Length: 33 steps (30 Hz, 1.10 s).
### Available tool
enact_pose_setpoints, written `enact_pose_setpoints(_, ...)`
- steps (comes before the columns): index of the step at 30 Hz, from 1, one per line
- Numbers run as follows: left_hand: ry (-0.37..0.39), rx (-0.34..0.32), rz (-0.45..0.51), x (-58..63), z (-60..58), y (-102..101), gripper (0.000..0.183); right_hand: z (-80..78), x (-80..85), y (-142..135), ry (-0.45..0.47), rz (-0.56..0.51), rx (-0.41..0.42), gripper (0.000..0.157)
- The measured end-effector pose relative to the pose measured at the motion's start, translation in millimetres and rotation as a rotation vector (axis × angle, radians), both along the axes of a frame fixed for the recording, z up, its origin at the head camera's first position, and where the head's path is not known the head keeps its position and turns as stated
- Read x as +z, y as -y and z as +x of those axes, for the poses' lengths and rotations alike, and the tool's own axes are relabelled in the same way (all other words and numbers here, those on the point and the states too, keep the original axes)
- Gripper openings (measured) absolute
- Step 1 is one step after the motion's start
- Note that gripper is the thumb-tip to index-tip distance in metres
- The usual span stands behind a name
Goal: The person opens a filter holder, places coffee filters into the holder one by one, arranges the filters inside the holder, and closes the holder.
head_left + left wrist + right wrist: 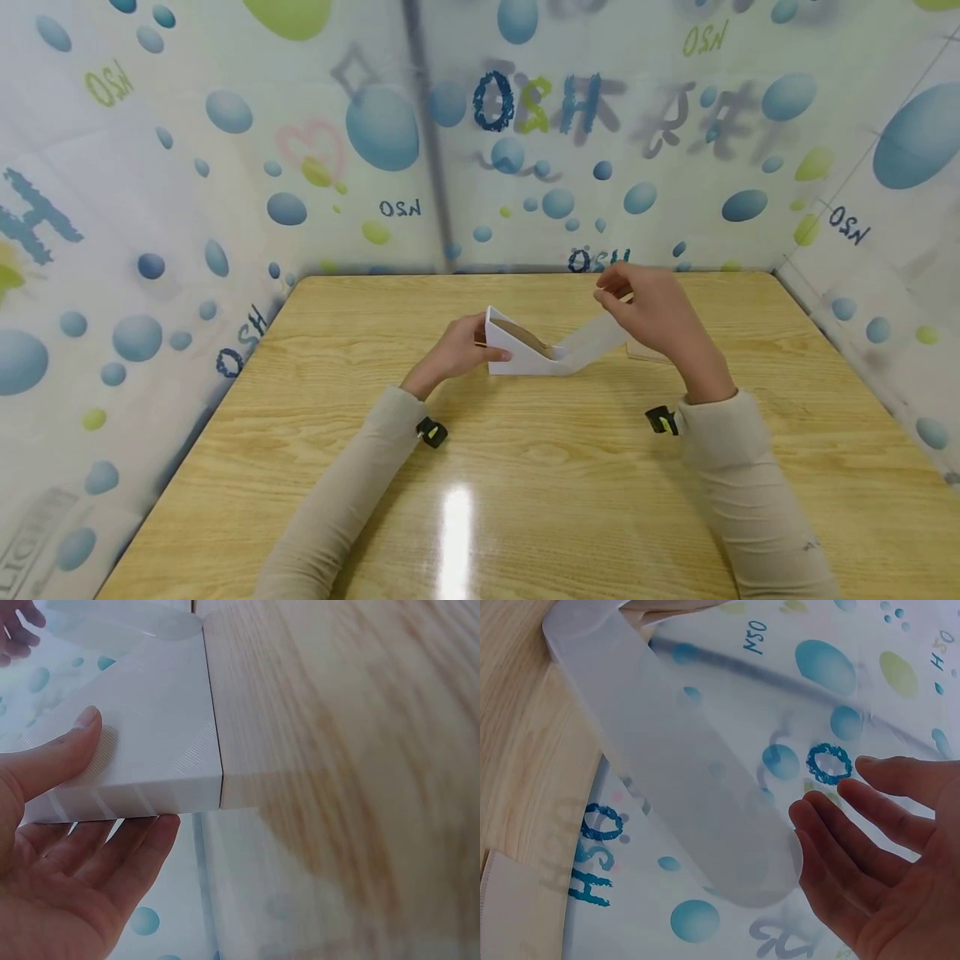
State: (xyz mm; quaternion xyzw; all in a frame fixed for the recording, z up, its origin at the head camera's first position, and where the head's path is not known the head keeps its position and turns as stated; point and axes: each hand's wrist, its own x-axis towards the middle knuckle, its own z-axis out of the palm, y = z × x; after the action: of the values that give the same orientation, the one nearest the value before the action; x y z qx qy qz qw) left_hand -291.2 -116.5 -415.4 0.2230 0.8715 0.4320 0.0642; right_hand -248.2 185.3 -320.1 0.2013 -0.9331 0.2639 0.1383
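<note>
A white, wedge-shaped box [525, 354] with a sloping open top and a brown inside stands on the wooden table. My left hand [459, 346] grips its tall end; in the left wrist view the thumb [75, 746] lies on the broad white side [161, 712] and the fingers are along the narrow end. From the low end a translucent strip [596, 340] slants up to the right. My right hand [651, 307] is raised by the strip's upper end, its fingers loosely bent. In the right wrist view the fingertips are right at the rounded strip end [757, 885].
A flat, pale beige piece [647, 352] lies on the table [570, 467] behind my right hand, partly hidden by it. Walls [465, 183] printed with blue and green drops stand along the table's back and sides.
</note>
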Motion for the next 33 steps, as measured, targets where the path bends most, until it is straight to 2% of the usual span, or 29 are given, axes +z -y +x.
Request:
enact_pose_setpoints(9, -0.007, 0.014, -0.012, -0.8, -0.2, 0, 0.042, -2.1, 2.7, -18, -0.004, -0.062, -0.025, 0.026)
enact_pose_setpoints(18, 0.004, 0.013, -0.014, -1.0, -0.1, -1, 0.043, -5.6, 1.4, -42, 0.063, -0.121, -0.103, 0.033)
enact_pose_setpoints(23, 0.003, 0.02, -0.01, -0.9, -0.7, -1, 0.043, -9.0, -1.9, -54, 0.064, -0.156, -0.158, 0.034)
enact_pose_setpoints(27, 0.002, 0.027, -0.013, -1.5, -1.1, -1, 0.044, -12.9, -6.5, -60, 0.077, -0.141, -0.195, 0.033)
enact_pose_setpoints(33, 0.004, 0.028, -0.016, -2.0, -0.1, -1, 0.044, -25.1, -21.6, -68, 0.176, -0.074, -0.228, 0.034)
